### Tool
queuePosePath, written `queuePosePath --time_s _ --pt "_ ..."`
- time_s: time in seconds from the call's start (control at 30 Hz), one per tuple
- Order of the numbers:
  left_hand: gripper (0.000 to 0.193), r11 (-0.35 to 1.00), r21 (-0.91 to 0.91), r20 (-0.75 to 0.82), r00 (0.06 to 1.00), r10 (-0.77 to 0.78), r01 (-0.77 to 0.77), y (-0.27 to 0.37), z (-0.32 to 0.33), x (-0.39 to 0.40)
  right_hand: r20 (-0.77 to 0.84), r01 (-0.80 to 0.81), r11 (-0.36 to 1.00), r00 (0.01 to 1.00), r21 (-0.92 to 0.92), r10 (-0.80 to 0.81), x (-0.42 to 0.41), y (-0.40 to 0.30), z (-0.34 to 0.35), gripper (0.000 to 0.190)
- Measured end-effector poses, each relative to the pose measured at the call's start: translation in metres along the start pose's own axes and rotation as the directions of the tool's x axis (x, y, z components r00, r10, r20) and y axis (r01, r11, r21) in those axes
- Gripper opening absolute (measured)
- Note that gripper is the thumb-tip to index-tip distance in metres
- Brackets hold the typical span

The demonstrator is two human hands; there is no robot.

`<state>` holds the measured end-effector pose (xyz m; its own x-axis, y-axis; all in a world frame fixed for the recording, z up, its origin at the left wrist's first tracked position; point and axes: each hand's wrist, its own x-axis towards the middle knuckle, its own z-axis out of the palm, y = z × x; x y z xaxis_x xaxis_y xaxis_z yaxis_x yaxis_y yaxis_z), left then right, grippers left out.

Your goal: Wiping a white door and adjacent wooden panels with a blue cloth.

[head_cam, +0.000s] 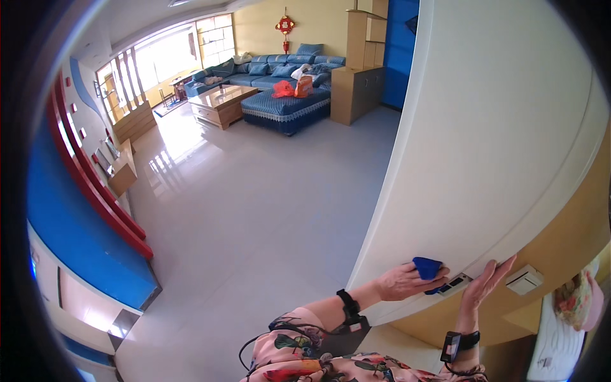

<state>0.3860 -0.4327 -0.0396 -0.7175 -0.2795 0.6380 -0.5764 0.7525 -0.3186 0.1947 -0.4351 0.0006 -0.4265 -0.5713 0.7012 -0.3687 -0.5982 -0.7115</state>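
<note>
My left hand [405,282] holds a folded blue cloth [427,268] against a broad white panel [458,157], which looks like a door frame. One part of the cloth sticks up over the fingers, and another bit shows beneath them. Just beyond the fingertips, a small metal plate [455,284] with two dark openings is set in the panel's edge. My right hand [484,284] is to the right of that plate, empty, fingers stretched out along the edge beside the yellow wall [549,248]. Whether its palm touches is hard to see.
A white wall switch [524,280] is right of my right hand. Beyond lies a bed [556,344] with patterned bedding. Shiny floor tiles [248,205] stretch to a blue sofa [267,79], an ottoman [286,110] and a wooden coffee table [222,102]. A wooden cabinet [355,95] stands behind the panel.
</note>
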Motion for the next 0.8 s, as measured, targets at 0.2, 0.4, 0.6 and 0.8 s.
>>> queuePosePath --time_s 0.2,0.4,0.6,0.8 --pt "0.056 0.975 -0.055 -0.159 0.962 -0.22 0.214 -0.055 -0.073 0.053 -0.046 -0.037 0.999 0.998 0.002 0.037 -0.002 -0.004 0.004 0.061" --pt "0.052 0.929 -0.217 -0.516 0.772 -0.371 0.301 -0.079 -0.091 0.091 -0.038 -0.027 0.997 0.999 -0.077 0.024 0.004 -0.005 -0.001 0.06" --pt "0.052 0.993 -0.121 -0.155 0.988 -0.009 -0.01 -0.024 -0.012 0.002 -0.048 -0.015 0.999 0.999 -0.048 0.013 0.001 -0.006 0.005 0.061" --pt "0.06 0.916 -0.195 -0.388 0.83 -0.401 0.351 -0.08 -0.082 0.033 -0.038 0.037 0.997 0.998 -0.061 -0.04 0.002 0.0 -0.001 0.062"
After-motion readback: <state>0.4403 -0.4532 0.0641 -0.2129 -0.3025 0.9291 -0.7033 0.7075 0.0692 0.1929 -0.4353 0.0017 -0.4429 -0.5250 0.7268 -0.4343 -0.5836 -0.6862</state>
